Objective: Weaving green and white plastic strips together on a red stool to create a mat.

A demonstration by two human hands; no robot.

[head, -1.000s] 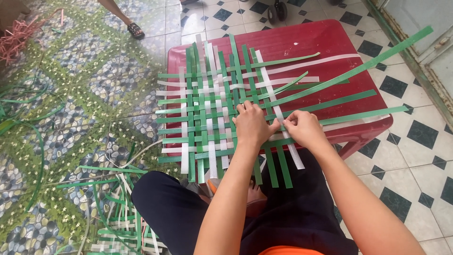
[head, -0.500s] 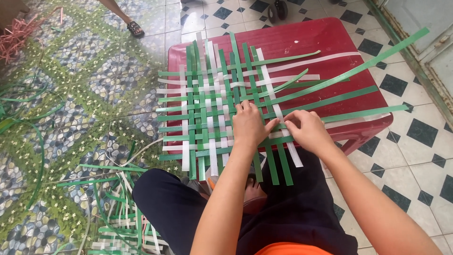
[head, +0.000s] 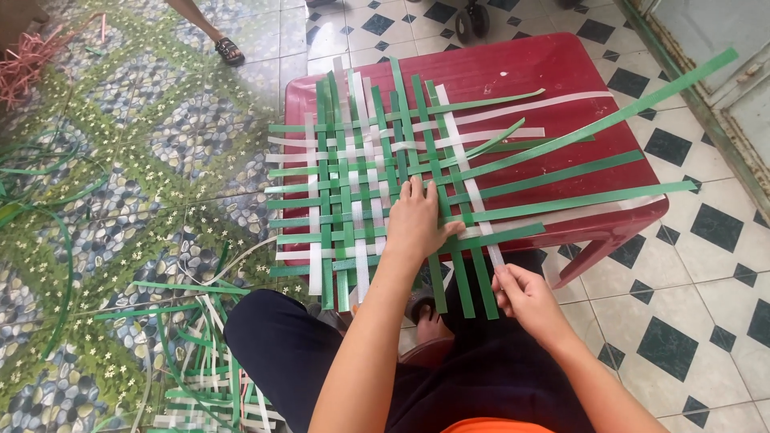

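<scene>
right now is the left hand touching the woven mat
Touching: the head view shows the left hand pressed flat on the woven mat.

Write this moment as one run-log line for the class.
left hand: flat on woven mat | right hand: pinching white strip end at near edge | base: red plastic table | loose strips on floor

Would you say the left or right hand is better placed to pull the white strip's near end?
Probably the right hand: it is at the white strip's near end, while the left hand lies flat on the woven mat.
</scene>
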